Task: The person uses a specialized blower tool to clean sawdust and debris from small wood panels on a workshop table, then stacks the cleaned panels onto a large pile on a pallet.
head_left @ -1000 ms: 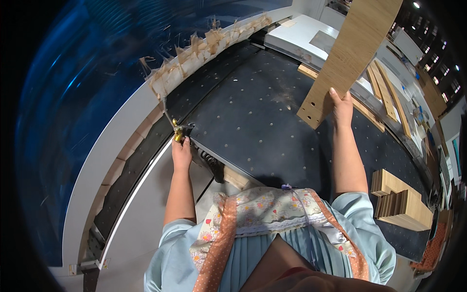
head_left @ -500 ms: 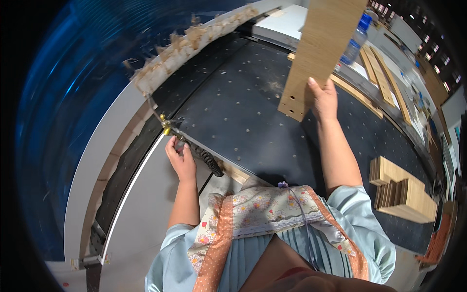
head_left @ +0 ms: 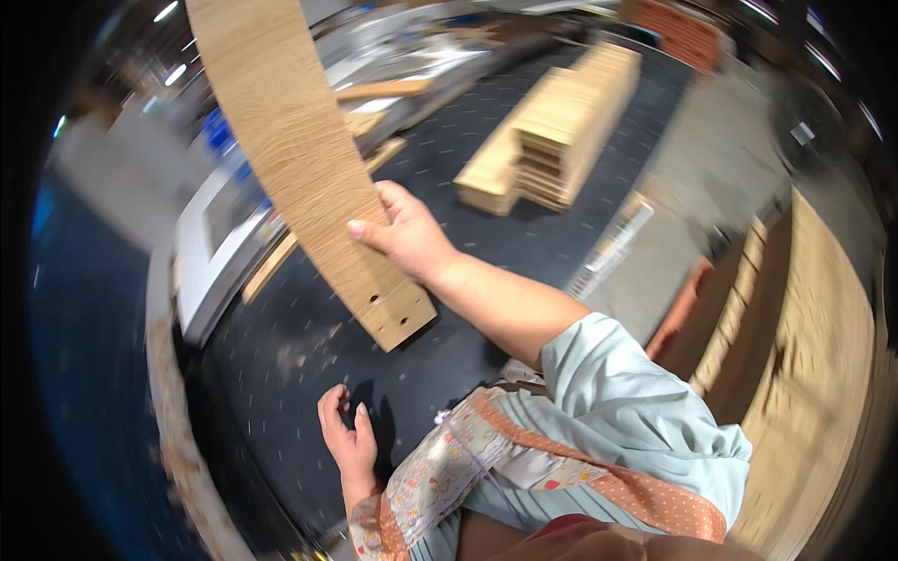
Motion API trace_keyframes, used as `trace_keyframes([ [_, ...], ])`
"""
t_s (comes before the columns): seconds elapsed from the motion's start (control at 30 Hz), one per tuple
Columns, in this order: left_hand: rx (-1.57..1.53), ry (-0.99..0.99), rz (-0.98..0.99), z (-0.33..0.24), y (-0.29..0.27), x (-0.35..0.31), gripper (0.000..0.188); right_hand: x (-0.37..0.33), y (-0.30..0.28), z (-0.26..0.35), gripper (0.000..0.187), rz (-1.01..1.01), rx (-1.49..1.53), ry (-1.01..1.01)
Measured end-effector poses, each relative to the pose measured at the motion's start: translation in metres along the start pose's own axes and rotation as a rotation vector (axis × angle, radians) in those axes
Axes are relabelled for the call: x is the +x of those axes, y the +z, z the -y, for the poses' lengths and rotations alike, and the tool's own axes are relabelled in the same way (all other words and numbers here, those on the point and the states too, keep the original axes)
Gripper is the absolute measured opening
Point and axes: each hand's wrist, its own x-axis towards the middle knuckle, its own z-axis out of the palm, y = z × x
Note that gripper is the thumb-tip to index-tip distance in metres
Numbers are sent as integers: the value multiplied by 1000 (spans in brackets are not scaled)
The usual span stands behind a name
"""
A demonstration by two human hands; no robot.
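Observation:
A long light-brown wooden board [head_left: 281, 131] slants up and away over the dark dotted table [head_left: 281, 383]. Its near end has several small drilled holes. My right hand [head_left: 409, 234] grips the board's right edge, thumb lying on the top face and the other fingers hidden beneath. Lower and to the left, my left hand [head_left: 351, 439] hovers above the table, fingers curved and apart, holding nothing.
Stacked wooden boards [head_left: 552, 126] sit on the table's far right. Beyond the table's right edge stands a larger pile of wooden panels [head_left: 814, 346]. Loose strips [head_left: 271, 266] and a white frame-like piece [head_left: 201, 290] lie at the far left side.
My view has swung to the right, bringing the board stack and the large panel pile into sight. My left hand has come away from the yellow-fitted coiled hose; my right hand keeps the board.

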Motion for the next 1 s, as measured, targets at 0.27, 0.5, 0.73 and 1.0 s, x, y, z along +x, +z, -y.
trace_keyframes([
  [0.27, -214, 544, 693, -22, 66, 41, 36, -171, -70, 149, 43, -709, -354, -290],
  [0.5, -341, 783, 984, -64, 119, 33, 43, -410, -102, 249, 29, -1578, -561, -521],
  [0.73, -170, 846, 899, -59, 149, 31, 45, -565, -142, 329, 25, -2324, -532, -689],
  [1.0, -44, 855, 834, 9, 207, 44, 43, -648, -212, 443, 40, -2540, -740, 172],
])
